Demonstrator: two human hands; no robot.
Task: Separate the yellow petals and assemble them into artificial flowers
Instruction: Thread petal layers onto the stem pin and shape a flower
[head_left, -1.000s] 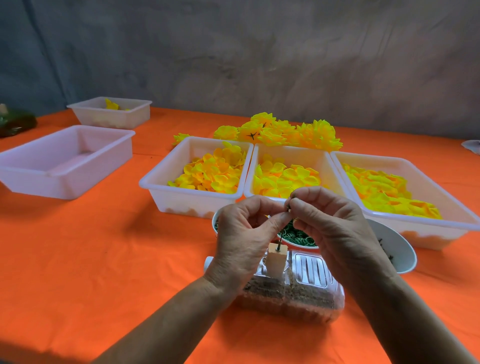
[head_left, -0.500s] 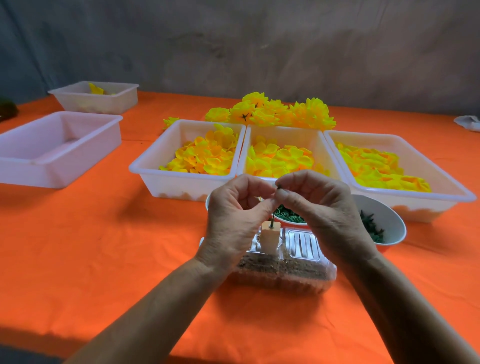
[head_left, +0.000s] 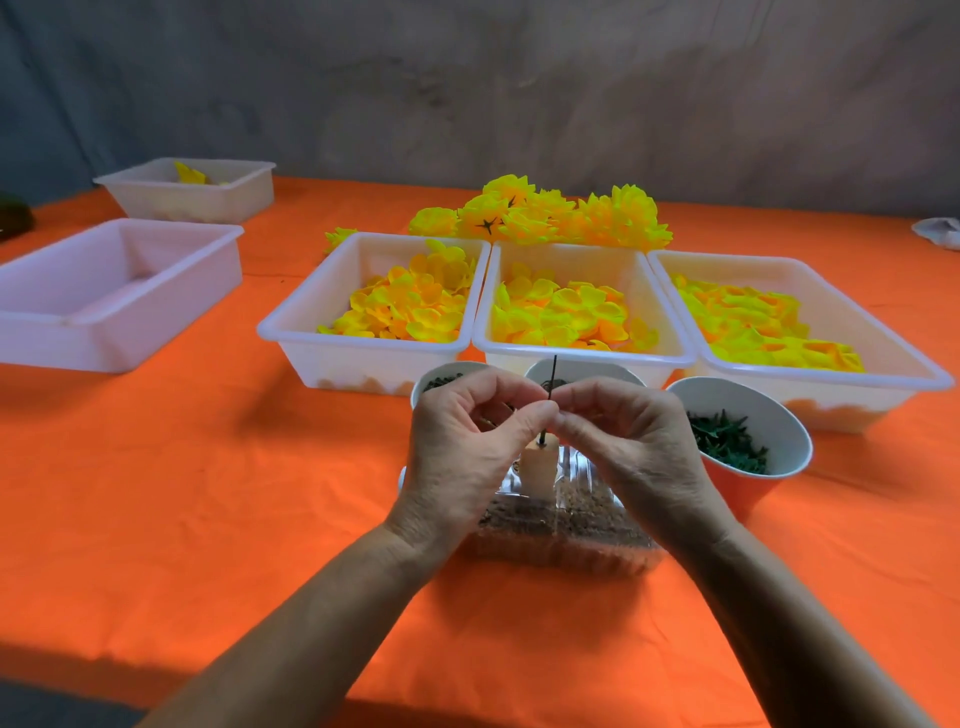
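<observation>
A thin dark pin (head_left: 554, 374) stands upright in a small cream peg (head_left: 539, 467) on a clear plastic box (head_left: 566, 530). My left hand (head_left: 467, 447) and my right hand (head_left: 623, 441) meet at the pin, their fingertips pinching it about halfway up; whether a small part sits between them is hidden. Three white trays hold loose yellow petals: left (head_left: 410, 306), middle (head_left: 566, 312), right (head_left: 753, 327). Finished yellow flowers (head_left: 545, 213) lie piled behind the trays.
Cups of dark green pieces stand behind my hands, one at the right (head_left: 737, 441), one at the left (head_left: 441, 379), one in the middle (head_left: 582, 371). An empty white tray (head_left: 114, 296) and a smaller tray (head_left: 192, 187) sit far left on the orange cloth.
The view has tilted down and drawn back a little. Both hands stay pinched together at the pin, whose tip now shows above my fingers.
</observation>
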